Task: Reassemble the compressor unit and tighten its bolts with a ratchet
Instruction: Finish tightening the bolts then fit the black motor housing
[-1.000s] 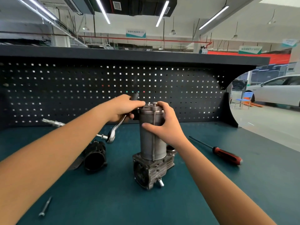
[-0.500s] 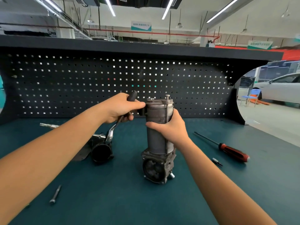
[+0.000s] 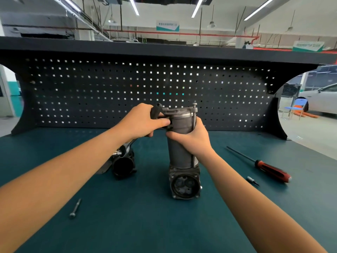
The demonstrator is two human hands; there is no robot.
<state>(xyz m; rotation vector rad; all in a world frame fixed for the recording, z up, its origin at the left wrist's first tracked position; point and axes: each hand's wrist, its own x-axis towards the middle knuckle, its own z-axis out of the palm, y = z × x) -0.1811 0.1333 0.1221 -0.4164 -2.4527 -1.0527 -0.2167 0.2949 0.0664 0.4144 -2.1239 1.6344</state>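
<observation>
- Head view: the compressor unit (image 3: 177,157) stands upright at the middle of the teal workbench (image 3: 145,225).
- The right hand (image 3: 193,137) grips its cylinder, fingers curled round it.
- The left hand (image 3: 142,121) is clenched round the ratchet (image 3: 156,111) handle, thumb against the unit's top.
- A loose bolt (image 3: 75,209) lies near left; a red-handled screwdriver (image 3: 269,169) lies to the right.

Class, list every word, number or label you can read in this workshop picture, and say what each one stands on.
Hanging teal-and-white sign: writing too blurred to read.
Sign at the upper right: writing too blurred to read.
Compressor unit and screwdriver: no writing visible.
</observation>
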